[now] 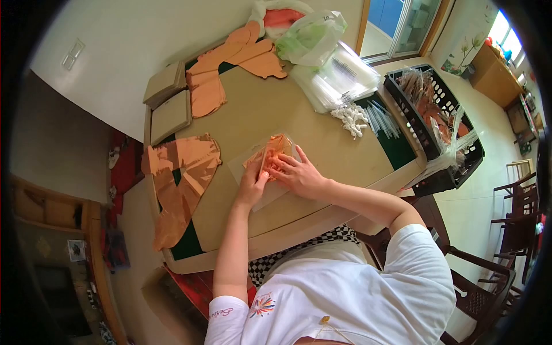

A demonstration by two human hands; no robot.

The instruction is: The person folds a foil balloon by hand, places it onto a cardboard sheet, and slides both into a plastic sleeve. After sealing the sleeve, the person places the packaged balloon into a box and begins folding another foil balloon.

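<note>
A folded, shiny copper-coloured foil balloon [280, 142] lies in front of me near the table's front edge. Beneath it, a clear flat plastic sleeve [270, 198] shows around the folds. My left hand [251, 183] grips the balloon's left side, with the thumb pressed along its near edge. From the right, my right hand [302, 175] lies over the foil with its fingers stretched out and slightly apart. The palms and the underside of the folded foil are hidden.
Flat copper foil balloons lie at the left [190, 172] and back [207, 80]. Brown cardboard stacks [171, 117] stand at the left edge. Clear sleeves [333, 77], white cord [349, 119] and clear straws [382, 121] sit at right, beside a black crate [428, 109].
</note>
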